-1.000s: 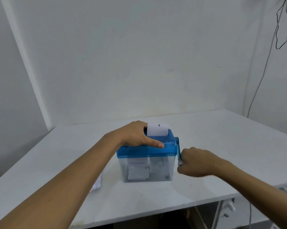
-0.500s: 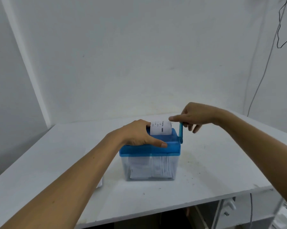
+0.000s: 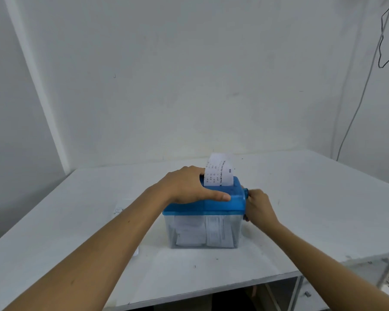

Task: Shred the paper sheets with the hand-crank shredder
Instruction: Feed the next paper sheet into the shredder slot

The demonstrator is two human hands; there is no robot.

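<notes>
**Crank Stroke in Progress: Right Hand on the Crank, Left Hand Bracing the Lid**

Head view. The hand-crank shredder with a blue plastic lid and a clear box-shaped bin point(image 3: 222, 199) is standing on the flat white table point(image 3: 301, 209), directly ahead of the person. Both forearms are reaching forward to it. Its long axis is running left to right across the view. The short blue plastic crank point(image 3: 245, 191) is projecting from the right end of the lid, so it is lying on the right hand's side and well apart from the left hand.

The right hand point(image 3: 257, 206) is wrapping its fingers round the crank and hiding most of it. Only the hub above the hand and a sliver of blue below it are showing. The grip appears to be sitting low in its circle; the turning direction cannot be told.

The left hand point(image 3: 189, 187) is arching over the left half of the lid and gripping it. Its thumb is lying straight along the front face, and its fingers are reaching over the top with their tips hidden.

The white printed paper sheet point(image 3: 219, 171) is standing in the top slot, just beside the left knuckles, leaning slightly back. White paper pieces point(image 3: 202, 232) are lying in the bin. The sheet is judged to be only partly fed, so further cranking is being called for.
</notes>
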